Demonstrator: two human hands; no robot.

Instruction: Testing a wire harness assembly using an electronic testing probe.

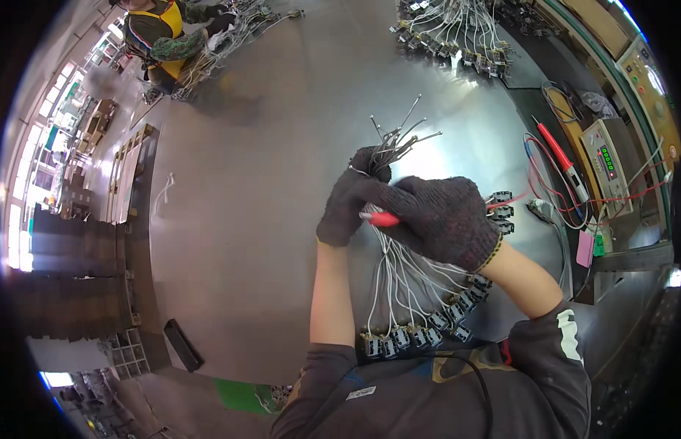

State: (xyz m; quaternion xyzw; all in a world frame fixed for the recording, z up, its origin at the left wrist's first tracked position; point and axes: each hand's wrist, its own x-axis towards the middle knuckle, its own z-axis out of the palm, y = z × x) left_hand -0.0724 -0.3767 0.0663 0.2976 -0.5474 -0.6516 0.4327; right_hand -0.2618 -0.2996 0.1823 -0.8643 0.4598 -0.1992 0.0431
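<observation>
Both my hands wear dark knitted gloves and meet over the metal table. My left hand (345, 205) is closed around a bundle of white cables (388, 256). Thin, dark stripped ends (399, 143) of the bundle fan out above the fist. In my right hand (446, 223) is a red probe-like tool (384, 219) with a pale metal tip pointing left, close against my left hand. Its far end is hidden by the glove. Below, the cables spread to several black connector blocks (421, 336) lying in an arc near my body.
On the right stand a meter (607, 161) with a green display, a red-handled probe (563, 157) and tangled leads. Another cable bundle (457, 36) lies at the far side. A co-worker (165, 40) handles cables at the far left. A black bar (182, 345) rests near the left edge.
</observation>
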